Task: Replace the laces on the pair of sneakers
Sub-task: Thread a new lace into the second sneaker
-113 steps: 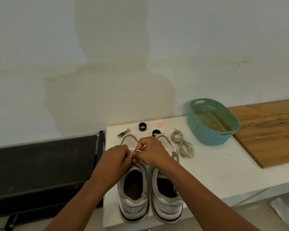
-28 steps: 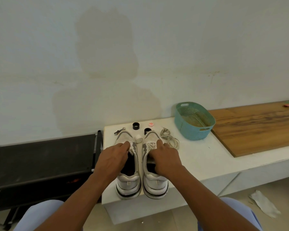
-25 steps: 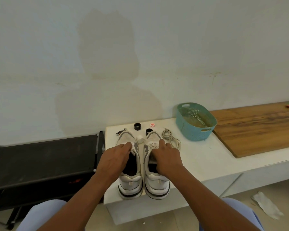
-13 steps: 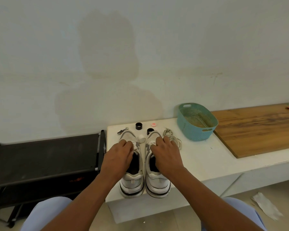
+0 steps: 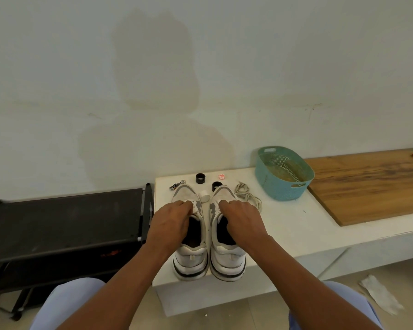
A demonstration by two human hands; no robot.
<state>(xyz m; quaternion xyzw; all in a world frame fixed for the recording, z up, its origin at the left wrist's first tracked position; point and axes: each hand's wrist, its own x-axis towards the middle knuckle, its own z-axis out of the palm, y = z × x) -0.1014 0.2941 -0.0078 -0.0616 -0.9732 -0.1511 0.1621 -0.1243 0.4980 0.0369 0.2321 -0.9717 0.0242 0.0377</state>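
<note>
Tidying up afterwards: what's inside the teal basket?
The teal basket shows only its perforated wall and a brownish floor, with no object visible. Its near wall hides the front inside corner.

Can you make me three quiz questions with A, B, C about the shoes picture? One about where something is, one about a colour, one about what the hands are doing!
1. Where does the loose lace bundle lie?
A. in the basket
B. right of the right sneaker
C. on the floor

2. What colour is the basket?
A. teal
B. red
C. black

3. What are the hands doing?
A. both hang idle
B. both hold the basket
C. each rests on one sneaker

Answers: 1 B, it lies on the white table beside that shoe. 2 A, teal walls. 3 C, left hand on left sneaker, right hand on the right one.
</note>
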